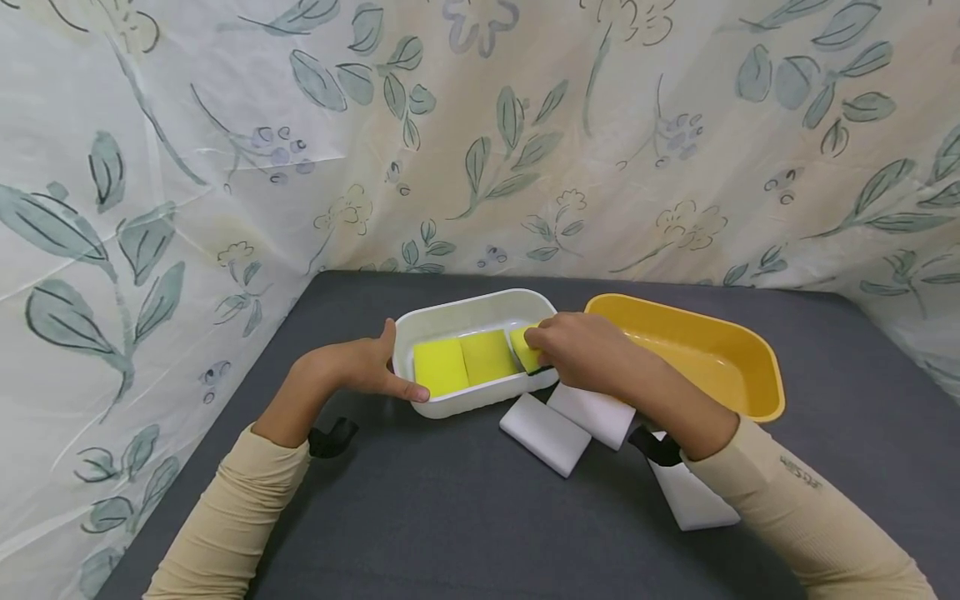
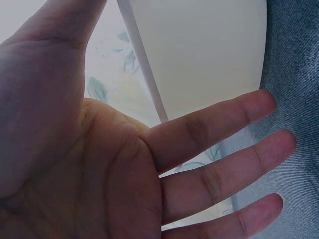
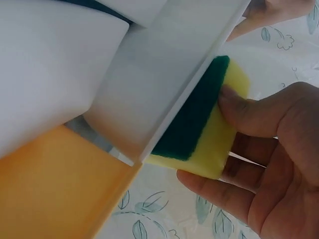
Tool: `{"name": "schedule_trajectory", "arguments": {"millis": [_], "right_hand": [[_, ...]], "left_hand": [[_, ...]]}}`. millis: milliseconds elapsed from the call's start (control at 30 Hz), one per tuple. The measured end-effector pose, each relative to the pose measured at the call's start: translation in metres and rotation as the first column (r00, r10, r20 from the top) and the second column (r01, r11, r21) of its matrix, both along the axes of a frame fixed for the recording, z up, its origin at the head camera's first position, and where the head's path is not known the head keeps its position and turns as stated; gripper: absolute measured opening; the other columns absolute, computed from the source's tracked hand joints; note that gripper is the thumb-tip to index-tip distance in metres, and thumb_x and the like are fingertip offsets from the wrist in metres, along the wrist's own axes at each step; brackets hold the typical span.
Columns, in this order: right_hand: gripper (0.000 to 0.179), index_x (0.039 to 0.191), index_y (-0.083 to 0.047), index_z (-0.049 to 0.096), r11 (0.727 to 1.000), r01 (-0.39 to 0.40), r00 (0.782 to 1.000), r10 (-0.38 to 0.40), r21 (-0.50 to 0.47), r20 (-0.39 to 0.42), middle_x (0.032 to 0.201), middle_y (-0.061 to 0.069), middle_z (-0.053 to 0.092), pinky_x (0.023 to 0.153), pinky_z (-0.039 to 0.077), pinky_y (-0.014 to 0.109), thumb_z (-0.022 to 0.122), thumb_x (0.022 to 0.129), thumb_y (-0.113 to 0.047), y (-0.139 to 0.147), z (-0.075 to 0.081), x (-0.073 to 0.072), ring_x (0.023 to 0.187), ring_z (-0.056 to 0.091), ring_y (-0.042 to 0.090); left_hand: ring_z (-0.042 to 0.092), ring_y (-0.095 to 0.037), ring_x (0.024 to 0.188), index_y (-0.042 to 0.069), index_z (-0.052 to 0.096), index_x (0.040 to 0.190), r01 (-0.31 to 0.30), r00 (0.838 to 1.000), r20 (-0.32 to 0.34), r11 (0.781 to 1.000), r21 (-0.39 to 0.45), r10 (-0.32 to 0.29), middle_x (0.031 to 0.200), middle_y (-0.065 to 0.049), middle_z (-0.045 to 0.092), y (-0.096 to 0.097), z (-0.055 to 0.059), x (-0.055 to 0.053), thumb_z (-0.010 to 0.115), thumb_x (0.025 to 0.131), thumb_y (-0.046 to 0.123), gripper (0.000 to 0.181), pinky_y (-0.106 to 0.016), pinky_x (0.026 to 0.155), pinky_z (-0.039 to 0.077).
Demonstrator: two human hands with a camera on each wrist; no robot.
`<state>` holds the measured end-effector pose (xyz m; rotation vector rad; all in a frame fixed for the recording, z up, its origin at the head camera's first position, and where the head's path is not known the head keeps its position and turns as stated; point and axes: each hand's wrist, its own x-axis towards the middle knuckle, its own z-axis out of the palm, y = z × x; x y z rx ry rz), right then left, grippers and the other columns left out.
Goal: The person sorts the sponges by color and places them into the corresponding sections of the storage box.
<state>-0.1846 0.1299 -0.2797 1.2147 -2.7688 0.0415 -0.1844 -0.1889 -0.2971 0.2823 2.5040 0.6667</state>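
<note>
A white tub (image 1: 480,304) holds two yellow sponges (image 1: 441,367) lying side by side toward its left end. My right hand (image 1: 581,350) pinches a third sponge (image 3: 209,119), yellow with a dark green scouring side, between thumb and fingers. That sponge is tilted at the tub's right end, partly behind the tub wall in the right wrist view. At the tub's left end, my left hand (image 1: 360,367) touches it, thumb tip at the near rim. In the left wrist view its fingers (image 2: 214,129) are straight against or beside the white wall.
A yellow tub (image 1: 697,358) stands right of the white one, partly behind my right forearm. Several white blocks (image 1: 546,433) lie on the dark tabletop (image 1: 420,517) in front of the tubs, one partly under the right sleeve. A floral curtain (image 1: 480,142) hangs behind.
</note>
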Motion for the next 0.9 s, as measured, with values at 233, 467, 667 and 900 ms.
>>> {"name": "schedule_trajectory", "arguments": {"millis": [233, 467, 667, 900], "right_hand": [[0.020, 0.087, -0.012, 0.068, 1.000, 0.013, 1.000, -0.014, 0.015, 0.022, 0.071, -0.001, 0.057, 0.057, 0.042, 0.027, 0.074, 0.083, 0.007, -0.004, -0.005, -0.005, 0.063, 0.049, 0.018], [0.020, 0.090, -0.011, 0.071, 0.997, 0.000, 1.000, 0.000, 0.077, 0.007, 0.069, -0.001, 0.055, 0.057, 0.041, 0.027, 0.077, 0.081, 0.006, -0.010, -0.008, -0.011, 0.064, 0.048, 0.018], [0.020, 0.097, -0.009, 0.075, 0.993, 0.013, 0.999, -0.019, 0.121, 0.049, 0.075, 0.001, 0.061, 0.062, 0.045, 0.028, 0.081, 0.080, 0.002, -0.014, -0.010, -0.017, 0.068, 0.050, 0.020], [0.021, 0.103, -0.011, 0.078, 0.989, 0.049, 0.984, -0.072, 0.138, 0.166, 0.090, 0.002, 0.071, 0.073, 0.052, 0.029, 0.080, 0.084, -0.004, -0.013, -0.015, -0.022, 0.072, 0.056, 0.020]], "left_hand": [[0.050, -0.029, 0.109, -0.005, -0.008, 0.154, 0.008, 1.000, -0.009, 1.000, -0.024, -0.008, 0.111, -0.012, 0.051, 0.000, 0.000, -0.001, 0.081, 0.075, 0.061, 0.136, -0.046, 0.089, 0.041], [0.049, -0.030, 0.111, -0.006, -0.011, 0.154, 0.008, 1.000, -0.010, 1.000, -0.023, -0.009, 0.112, -0.013, 0.052, 0.000, 0.001, -0.002, 0.081, 0.075, 0.062, 0.138, -0.047, 0.092, 0.041], [0.046, -0.032, 0.121, -0.005, -0.013, 0.154, 0.004, 1.000, 0.003, 0.999, -0.037, -0.004, 0.134, -0.019, 0.048, -0.002, 0.003, -0.004, 0.079, 0.074, 0.065, 0.141, -0.053, 0.102, 0.038], [0.046, -0.034, 0.121, -0.005, -0.012, 0.154, 0.011, 1.000, 0.015, 0.999, -0.033, -0.010, 0.139, -0.022, 0.044, -0.001, 0.003, -0.007, 0.079, 0.074, 0.065, 0.140, -0.056, 0.103, 0.038]]}}
